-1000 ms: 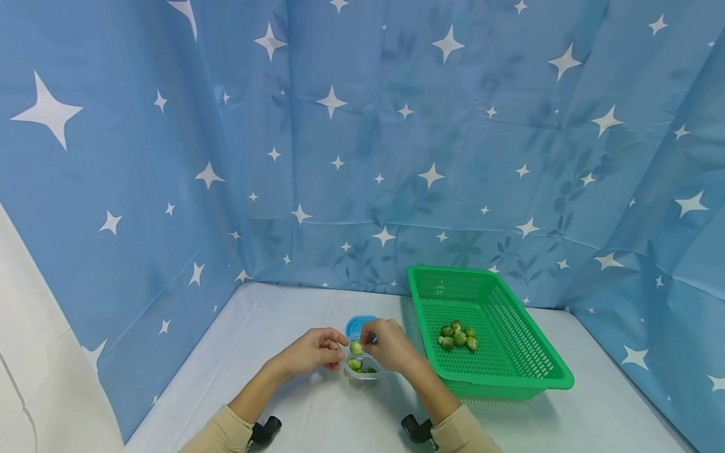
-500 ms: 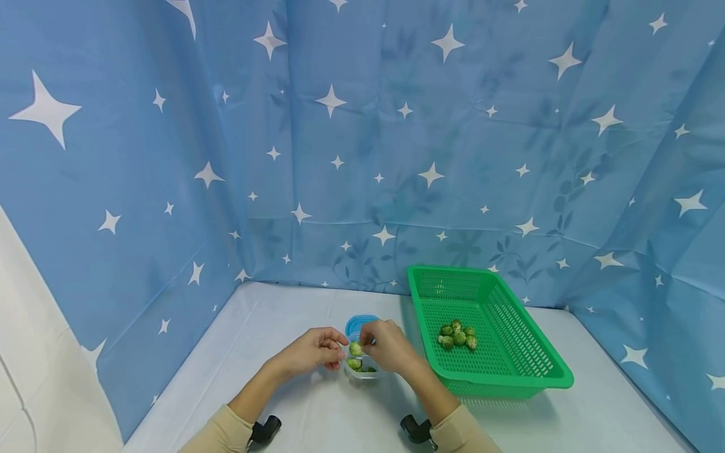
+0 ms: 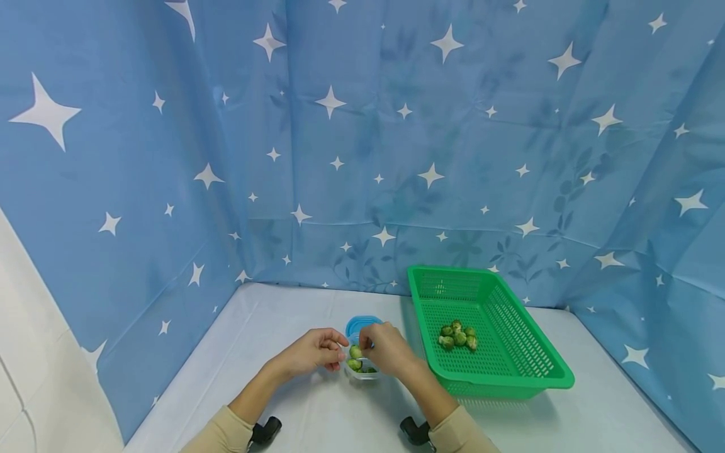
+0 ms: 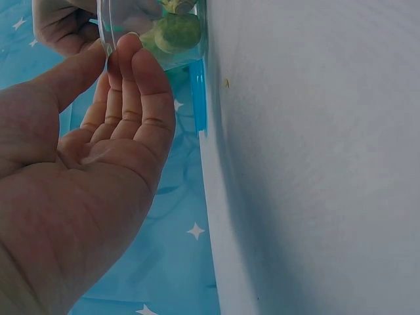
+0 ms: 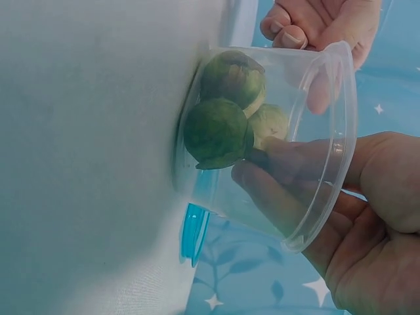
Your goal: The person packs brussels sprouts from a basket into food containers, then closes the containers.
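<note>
On the desk (image 3: 306,409), left of the green basket (image 3: 518,327), I saw the clear container (image 5: 285,79) standing upright with Brussels sprouts (image 5: 216,134) inside, the blue lid (image 3: 360,325) just beyond it. The left hand (image 3: 310,352) pinched its rim between thumb and fingers; the right hand (image 3: 387,349) reached in, fingers touching the sprouts, though I couldn't tell whether they gripped one. A further cluster (image 3: 459,336) of sprouts lay in the basket.

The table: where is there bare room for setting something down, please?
Free: the table between the left hand and the left curtain; the front patch between the sleeves; the basket floor right of its sprouts. Crowded: around the cup and blue lid, with the right hand close.
</note>
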A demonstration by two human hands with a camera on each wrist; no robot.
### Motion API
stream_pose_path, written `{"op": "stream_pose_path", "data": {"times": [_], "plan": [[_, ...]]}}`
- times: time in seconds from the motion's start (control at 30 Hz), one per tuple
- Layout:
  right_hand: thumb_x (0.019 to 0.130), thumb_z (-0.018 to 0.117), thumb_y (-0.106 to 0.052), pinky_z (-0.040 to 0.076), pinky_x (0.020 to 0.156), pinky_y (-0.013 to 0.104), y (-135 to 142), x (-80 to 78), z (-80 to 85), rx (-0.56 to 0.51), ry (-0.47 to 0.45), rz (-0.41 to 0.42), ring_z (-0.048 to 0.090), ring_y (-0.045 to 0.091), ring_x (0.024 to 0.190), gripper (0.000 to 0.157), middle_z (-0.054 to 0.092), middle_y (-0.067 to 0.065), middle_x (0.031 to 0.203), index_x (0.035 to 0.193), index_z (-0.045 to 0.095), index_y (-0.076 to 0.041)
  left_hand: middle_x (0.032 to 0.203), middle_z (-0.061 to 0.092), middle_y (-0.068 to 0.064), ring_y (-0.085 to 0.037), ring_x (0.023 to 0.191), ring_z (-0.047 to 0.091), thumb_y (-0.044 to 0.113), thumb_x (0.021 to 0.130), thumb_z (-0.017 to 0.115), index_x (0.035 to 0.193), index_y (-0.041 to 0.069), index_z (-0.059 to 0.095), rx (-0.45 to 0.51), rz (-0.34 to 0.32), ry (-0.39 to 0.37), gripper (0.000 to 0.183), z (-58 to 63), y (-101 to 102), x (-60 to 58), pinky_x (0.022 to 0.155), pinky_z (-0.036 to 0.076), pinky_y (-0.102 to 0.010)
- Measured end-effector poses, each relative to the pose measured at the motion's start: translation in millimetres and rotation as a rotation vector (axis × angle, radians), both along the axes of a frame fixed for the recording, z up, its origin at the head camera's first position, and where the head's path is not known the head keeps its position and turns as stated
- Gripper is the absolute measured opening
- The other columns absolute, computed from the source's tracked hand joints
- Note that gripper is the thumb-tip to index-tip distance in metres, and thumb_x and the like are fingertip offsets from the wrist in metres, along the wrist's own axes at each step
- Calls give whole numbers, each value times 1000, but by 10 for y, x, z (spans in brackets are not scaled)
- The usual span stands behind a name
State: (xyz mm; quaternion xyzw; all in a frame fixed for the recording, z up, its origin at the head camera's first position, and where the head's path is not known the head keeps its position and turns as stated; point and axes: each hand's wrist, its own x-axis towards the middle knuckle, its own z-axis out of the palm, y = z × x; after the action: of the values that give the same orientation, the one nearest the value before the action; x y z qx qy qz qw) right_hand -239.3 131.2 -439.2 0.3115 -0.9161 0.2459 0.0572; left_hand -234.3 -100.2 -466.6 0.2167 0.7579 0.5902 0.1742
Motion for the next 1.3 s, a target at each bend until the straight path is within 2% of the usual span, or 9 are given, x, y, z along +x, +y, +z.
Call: {"op": "stream_pose_path", "data": {"times": [0.17,0.37,0.73,0.93,1.13,1.3], "plan": [[88,79,2,49,60,19,-12,3,-6,27,15,-4,56,2,66,21,67,-6,73,76,69,-13,106,71,-26,-21,87,71,11,105,62,133,-6,58,-1,-5,-1,32,-3,6,0,82,61,-39],[86,79,4,47,56,20,-11,16,0,28,32,0,51,3,62,21,65,-5,69,74,71,-10,103,72,-19,-21,87,71,11,105,62,132,-4,59,2,-13,-4,31,-6,1,3,82,61,-39],[88,82,-5,49,59,19,-28,2,-10,43,29,-15,56,2,65,16,66,-6,73,80,71,-13,108,70,-29,-21,86,70,13,105,63,132,-3,59,7,-17,0,31,-16,0,-1,81,61,-39],[90,81,-7,51,59,21,-27,15,0,71,35,-8,64,6,69,9,73,-2,80,91,72,-10,108,69,-30,-21,86,70,11,105,62,133,-7,57,14,-22,2,33,23,9,30,82,61,-41],[90,80,-5,52,61,20,-22,-3,-20,26,34,17,61,4,69,7,72,-2,80,88,75,-9,107,70,-29,-20,86,70,12,105,63,132,-5,58,14,-24,3,32,9,8,21,82,61,-40],[90,78,-1,54,65,20,-22,-18,-39,-2,38,39,63,5,72,8,73,-1,82,89,76,-9,108,70,-28,-20,87,71,12,106,62,132,-5,58,8,-34,9,32,-1,1,3,82,62,-39]]}}
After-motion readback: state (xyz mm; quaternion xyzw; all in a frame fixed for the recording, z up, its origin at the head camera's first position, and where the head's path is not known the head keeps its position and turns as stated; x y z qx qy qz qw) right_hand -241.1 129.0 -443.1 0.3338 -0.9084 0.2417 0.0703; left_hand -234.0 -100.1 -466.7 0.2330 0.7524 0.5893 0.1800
